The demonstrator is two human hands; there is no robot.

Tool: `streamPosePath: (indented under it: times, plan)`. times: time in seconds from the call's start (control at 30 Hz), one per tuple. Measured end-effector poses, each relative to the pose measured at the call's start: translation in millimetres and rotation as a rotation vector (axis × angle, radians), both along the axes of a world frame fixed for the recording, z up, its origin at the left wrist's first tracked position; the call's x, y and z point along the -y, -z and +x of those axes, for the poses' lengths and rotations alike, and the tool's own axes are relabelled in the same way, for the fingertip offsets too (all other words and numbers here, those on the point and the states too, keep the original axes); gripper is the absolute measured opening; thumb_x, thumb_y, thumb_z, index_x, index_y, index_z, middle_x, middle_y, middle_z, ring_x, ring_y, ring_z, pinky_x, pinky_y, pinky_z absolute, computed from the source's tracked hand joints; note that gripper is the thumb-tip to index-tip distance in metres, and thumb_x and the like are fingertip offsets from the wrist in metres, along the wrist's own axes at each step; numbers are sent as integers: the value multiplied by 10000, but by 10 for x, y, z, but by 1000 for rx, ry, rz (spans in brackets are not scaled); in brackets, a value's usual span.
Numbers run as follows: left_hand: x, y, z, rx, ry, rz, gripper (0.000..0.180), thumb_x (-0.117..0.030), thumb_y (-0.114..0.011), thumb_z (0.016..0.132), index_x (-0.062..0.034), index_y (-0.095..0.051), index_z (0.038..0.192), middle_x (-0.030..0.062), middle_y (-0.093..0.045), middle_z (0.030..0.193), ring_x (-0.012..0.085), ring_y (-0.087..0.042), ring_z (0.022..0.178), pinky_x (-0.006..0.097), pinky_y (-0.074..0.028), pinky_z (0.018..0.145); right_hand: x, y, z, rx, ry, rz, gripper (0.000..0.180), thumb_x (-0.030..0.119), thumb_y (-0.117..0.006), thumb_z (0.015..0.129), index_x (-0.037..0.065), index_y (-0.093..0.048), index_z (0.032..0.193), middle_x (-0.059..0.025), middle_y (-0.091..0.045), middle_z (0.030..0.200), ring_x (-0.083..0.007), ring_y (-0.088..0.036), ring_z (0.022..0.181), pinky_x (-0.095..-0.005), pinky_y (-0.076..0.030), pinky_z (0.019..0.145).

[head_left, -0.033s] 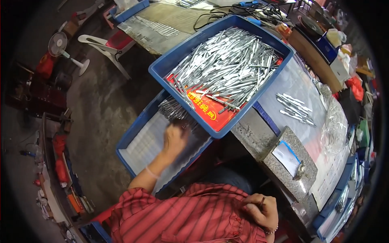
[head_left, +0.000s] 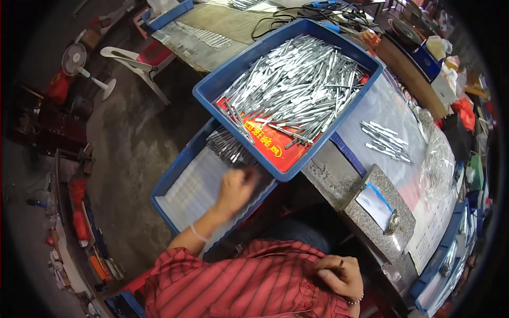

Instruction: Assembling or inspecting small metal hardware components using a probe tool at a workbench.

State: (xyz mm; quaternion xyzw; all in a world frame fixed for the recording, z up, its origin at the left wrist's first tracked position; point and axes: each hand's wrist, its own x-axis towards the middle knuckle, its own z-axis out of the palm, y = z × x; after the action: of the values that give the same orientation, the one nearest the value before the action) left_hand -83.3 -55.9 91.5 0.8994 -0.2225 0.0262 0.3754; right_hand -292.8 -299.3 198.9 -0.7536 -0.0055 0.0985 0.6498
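Smeared by motion, my left hand (head_left: 235, 192) is over the lower blue tray (head_left: 168, 186), next to a heap of thin dark metal pieces (head_left: 229, 145) at its far end. Its fingertips are blurred, so I cannot tell whether they hold anything. Higher up and overlapping that tray is a blue bin (head_left: 289, 176), heaped with slim silvery metal pieces (head_left: 289, 79) over a red printed sheet (head_left: 275, 142). My right hand (head_left: 342, 275) is curled in front of my striped shirt, with a small dark thing showing at its fingers, too small to name.
On the worktable at right are a small group of silvery pieces (head_left: 386, 142), a stone slab (head_left: 395, 246) with a white card (head_left: 375, 206), and clear plastic bags (head_left: 439, 164). Black cables (head_left: 281, 24) lie behind the bin. A white chair (head_left: 130, 58) and a fan (head_left: 75, 57) stand at left.
My left hand has shifted slightly right and toward me, uncovering more of the dark pieces in the lower tray. My right hand stays in about the same place.
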Motion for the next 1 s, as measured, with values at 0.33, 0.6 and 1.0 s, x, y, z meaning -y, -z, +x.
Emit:
streamPosePath:
  times: [0.33, 0.6, 1.0]
  plan:
    - [1460, -664, -887, -1057, 1433, -676, 186, -147, -551, 906, -6, -527, 787, 90, -530, 819, 176, -510, 769, 317, -416, 679, -226, 241, 245, 155, -746, 570, 237, 144, -544, 941, -34, -552, 1097, -151, -625, 981, -235, -608, 920, -309, -477, 800]
    - [1854, -721, -1013, -1115, 1594, -437, 129, -140, -574, 883, -16, -540, 893, 123, -525, 979, 225, -510, 938, 339, -408, 803, -39, 181, 57, 254, -571, 593, 213, 176, -564, 937, -9, -583, 1040, -130, -645, 959, -218, -624, 800, -295, -496, 708]
    - [2674, -1107, -8, -112, 707, -249, 86, -56, -641, 793, 0, -631, 858, 92, -627, 779, 177, -590, 698, 291, -462, 631, 896, 100, -746, 76, 181, 507, 179, 72, -544, 893, -89, -619, 916, -173, -650, 825, -246, -647, 782, -329, -504, 702]
